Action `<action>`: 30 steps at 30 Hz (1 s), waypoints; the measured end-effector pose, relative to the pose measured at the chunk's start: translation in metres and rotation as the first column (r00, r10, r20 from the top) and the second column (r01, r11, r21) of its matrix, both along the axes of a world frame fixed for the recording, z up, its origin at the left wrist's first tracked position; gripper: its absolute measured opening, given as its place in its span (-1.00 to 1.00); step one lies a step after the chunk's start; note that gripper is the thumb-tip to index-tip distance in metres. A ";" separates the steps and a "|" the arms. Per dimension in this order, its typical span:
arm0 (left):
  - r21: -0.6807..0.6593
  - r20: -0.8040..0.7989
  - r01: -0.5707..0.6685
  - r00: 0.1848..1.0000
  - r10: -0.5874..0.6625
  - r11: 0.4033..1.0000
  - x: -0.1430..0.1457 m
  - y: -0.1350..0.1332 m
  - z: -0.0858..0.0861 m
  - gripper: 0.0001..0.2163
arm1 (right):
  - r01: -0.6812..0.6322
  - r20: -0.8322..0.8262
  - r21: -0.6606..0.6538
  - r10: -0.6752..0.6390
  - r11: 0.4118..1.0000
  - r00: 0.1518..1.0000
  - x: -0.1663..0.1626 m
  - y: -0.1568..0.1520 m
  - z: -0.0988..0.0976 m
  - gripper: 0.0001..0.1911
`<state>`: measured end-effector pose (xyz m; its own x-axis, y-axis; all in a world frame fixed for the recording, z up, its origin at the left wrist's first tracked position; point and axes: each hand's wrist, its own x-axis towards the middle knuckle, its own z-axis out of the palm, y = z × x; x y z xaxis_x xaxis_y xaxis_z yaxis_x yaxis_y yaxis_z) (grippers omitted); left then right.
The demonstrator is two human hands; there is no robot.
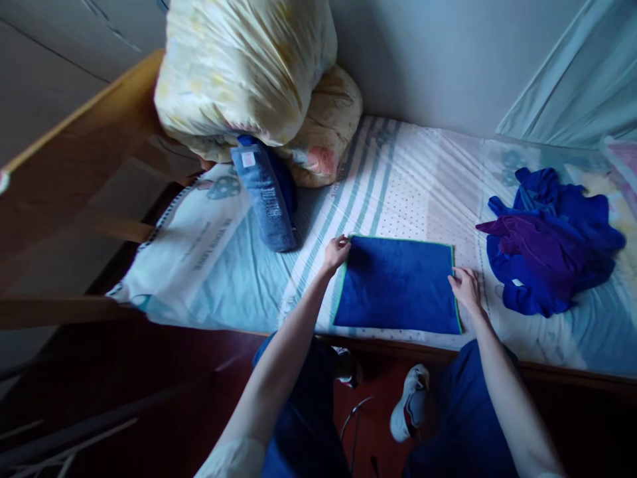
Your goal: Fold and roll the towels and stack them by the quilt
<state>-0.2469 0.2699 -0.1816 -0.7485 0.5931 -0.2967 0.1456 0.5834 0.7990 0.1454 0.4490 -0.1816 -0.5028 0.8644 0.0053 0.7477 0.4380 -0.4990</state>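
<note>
Leaning over the bed [432,176] with both arms stretched down, having the cloth [398,285] lying flat near its front edge, showing blue fabric with a green trim. Pinching the far left corner with the left hand [338,253], closing thumb and fingertips together on it. Touching the right edge with the right hand [465,285], curling the fingers and parting them slightly (leaving any firm hold there impossible to tell). Having a crumpled blue and purple heap [552,245] lying to the right, and a towel [269,206] lying to the left, just below a bulging pillow [249,66].
</note>
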 end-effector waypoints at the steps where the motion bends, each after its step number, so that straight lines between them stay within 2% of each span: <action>1: -0.034 -0.145 0.009 0.989 -0.014 0.999 0.011 0.001 0.001 -0.52 | 0.017 0.031 0.082 -0.020 0.997 0.999 -0.007 -0.006 0.000 -0.55; 2: -0.057 -0.276 0.046 0.959 -0.060 0.997 0.024 0.002 0.000 -0.52 | 0.023 0.058 0.145 -0.031 0.989 0.998 -0.016 -0.014 0.000 -0.51; 4: -0.082 -0.445 0.218 0.865 -0.231 0.973 0.054 0.002 -0.003 -0.49 | -0.013 0.119 0.217 -0.014 0.976 0.993 -0.033 -0.031 -0.004 -0.45; 6: -0.110 -0.507 0.415 0.758 -0.410 0.903 0.079 -0.002 -0.010 -0.47 | -0.092 0.200 0.234 0.045 0.968 0.979 -0.049 -0.047 -0.011 -0.41; 8: -0.140 -0.517 0.506 0.696 -0.498 0.851 0.092 -0.006 -0.020 -0.45 | -0.146 0.265 0.225 0.084 0.963 0.960 -0.057 -0.055 -0.019 -0.39; 10: -0.153 -0.516 0.496 0.698 -0.497 0.855 0.089 -0.009 -0.030 -0.41 | -0.153 0.294 0.220 0.084 0.963 0.952 -0.059 -0.054 -0.027 -0.36; 13: -0.142 -0.520 0.433 0.732 -0.439 0.890 0.068 -0.008 -0.040 -0.36 | -0.127 0.300 0.222 0.056 0.967 0.952 -0.053 -0.038 -0.035 -0.31; 16: -0.134 -0.518 0.403 0.751 -0.410 0.906 0.050 -0.004 -0.044 -0.35 | -0.114 0.312 0.220 0.041 0.969 0.949 -0.049 -0.020 -0.036 -0.29; 19: -0.131 -0.513 0.394 0.758 -0.402 0.910 0.046 -0.001 -0.044 -0.35 | -0.109 0.335 0.219 0.030 0.970 0.942 -0.049 -0.011 -0.034 -0.29; 24: -0.151 -0.499 0.318 0.793 -0.350 0.936 0.066 -0.016 -0.040 -0.36 | -0.077 0.330 0.191 0.010 0.979 0.944 -0.053 -0.013 -0.032 -0.30; 27: -0.172 -0.488 0.248 0.819 -0.301 0.953 0.088 -0.043 -0.035 -0.37 | -0.030 0.282 0.178 -0.021 0.984 0.959 -0.049 -0.024 -0.031 -0.31; 30: -0.183 -0.473 0.202 0.840 -0.266 0.962 0.114 -0.077 -0.030 -0.38 | 0.018 0.227 0.170 -0.056 0.985 0.972 -0.035 -0.048 -0.028 -0.32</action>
<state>-0.1326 0.1929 -0.2111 -0.6584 0.7526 -0.0100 0.6426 0.5690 0.5132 0.1103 0.4011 -0.2093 -0.4749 0.8792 0.0375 0.8512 0.4698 -0.2342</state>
